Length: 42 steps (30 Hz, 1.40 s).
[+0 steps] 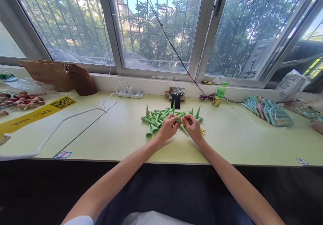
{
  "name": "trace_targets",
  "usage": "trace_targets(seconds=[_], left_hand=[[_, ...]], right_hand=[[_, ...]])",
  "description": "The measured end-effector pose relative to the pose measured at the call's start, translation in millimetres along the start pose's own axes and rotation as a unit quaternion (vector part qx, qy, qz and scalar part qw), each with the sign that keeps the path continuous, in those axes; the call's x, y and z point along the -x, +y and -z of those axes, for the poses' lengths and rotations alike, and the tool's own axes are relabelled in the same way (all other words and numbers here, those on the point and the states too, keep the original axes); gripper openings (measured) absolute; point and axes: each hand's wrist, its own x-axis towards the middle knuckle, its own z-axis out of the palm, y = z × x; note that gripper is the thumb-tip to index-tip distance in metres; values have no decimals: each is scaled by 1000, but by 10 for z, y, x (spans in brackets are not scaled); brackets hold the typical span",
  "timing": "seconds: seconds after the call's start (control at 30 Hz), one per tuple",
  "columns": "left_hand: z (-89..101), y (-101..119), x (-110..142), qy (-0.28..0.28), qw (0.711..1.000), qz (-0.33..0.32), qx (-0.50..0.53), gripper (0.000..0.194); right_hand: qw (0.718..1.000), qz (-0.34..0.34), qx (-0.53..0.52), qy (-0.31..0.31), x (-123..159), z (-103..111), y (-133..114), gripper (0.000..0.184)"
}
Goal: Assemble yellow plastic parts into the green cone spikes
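Note:
My left hand (168, 128) is closed on a small green cone (179, 118), held just above the table. Beside it, my right hand (192, 125) is pinched at the cone's edge; what its fingertips hold is too small to make out. A heap of green cones (154, 120) lies to the left of and behind my left hand, some on their sides and a few upright. More cones (198, 111) stand behind my right hand. Small yellow pieces (203, 131) are scattered by my right hand, partly hidden by it.
Behind the heap are a black phone (176, 101) and a small cardboard box (182, 91). A green bottle (219, 95) stands at the back right, near bagged blue items (270, 111). A power strip (130, 94) and white cable lie left. The table's front edge (176, 163) is near me.

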Motion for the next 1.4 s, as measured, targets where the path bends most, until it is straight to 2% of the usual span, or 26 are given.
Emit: trace_targets(seconds=[0.3, 0.53, 0.63, 0.8, 0.87, 0.93, 1.03, 1.4], left_hand=[[4, 49, -18, 10, 1000, 9, 7, 18], [4, 92, -33, 9, 999, 29, 34, 31], [32, 154, -44, 11, 994, 64, 85, 39], [87, 222, -70, 15, 969, 173, 175, 48], [88, 226, -81, -11, 960, 200, 197, 57], [75, 224, -88, -66, 947, 226, 220, 66], [49, 223, -89, -121, 925, 253, 256, 71], [82, 198, -69, -133, 905, 265, 306, 68]], right_hand=[[998, 31, 63, 8, 10, 28, -75, 30], [994, 43, 94, 17, 14, 35, -78, 32], [994, 43, 94, 39, 12, 42, -69, 32], [992, 44, 99, 71, 19, 50, -78, 32], [992, 48, 97, 69, 22, 49, -90, 32], [992, 52, 94, 59, 25, 48, -102, 32], [994, 51, 86, 51, 26, 49, -109, 32], [998, 29, 50, 24, 35, 53, -60, 30]])
